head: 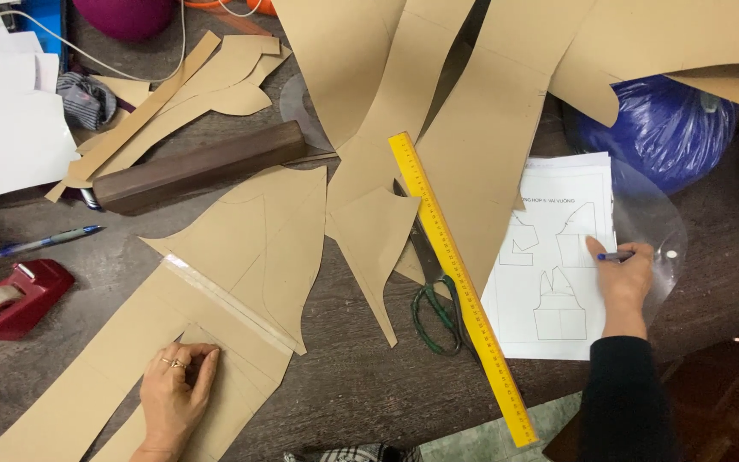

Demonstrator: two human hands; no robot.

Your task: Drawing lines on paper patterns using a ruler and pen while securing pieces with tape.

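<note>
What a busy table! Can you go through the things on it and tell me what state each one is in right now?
Left hand: flat, pressing on the brown paper pattern piece.
Right hand: gripping a blue pen, tip on the printed sheet.
Scissors: lying closed, partly under the yellow ruler.
Tape dispenser: loaded with a roll, untouched.
Second blue pen: lying loose.

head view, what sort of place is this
Probably a sewing or pattern-making workshop: tan card pattern pieces cover the dark wooden table, beside a long yellow ruler, green-handled scissors and a white sheet of garment drawings.
</note>
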